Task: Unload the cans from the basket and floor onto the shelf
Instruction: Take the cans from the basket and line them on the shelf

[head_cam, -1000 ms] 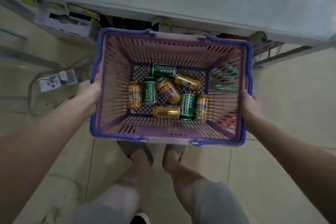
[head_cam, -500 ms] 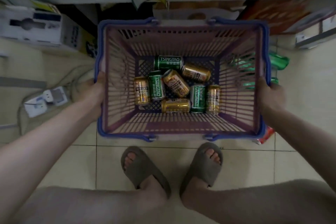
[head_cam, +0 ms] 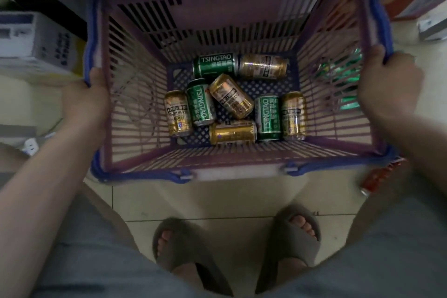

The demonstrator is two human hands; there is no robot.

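Nearest, at six o'clock, two slippered feet (head_cam: 235, 244) stand on the tiled floor (head_cam: 217, 197). Beyond them the left hand (head_cam: 83, 101) at nine o'clock and the right hand (head_cam: 391, 82) at three o'clock each clutch the purple basket (head_cam: 232, 16) by its side rim. Eight green and gold cans (head_cam: 233, 101) lie on its bottom; a red can (head_cam: 377, 178) lies on the floor at four o'clock.

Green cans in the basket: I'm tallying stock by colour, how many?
3: back green can, left green can, right green can. More green shows through the basket wall, outside.
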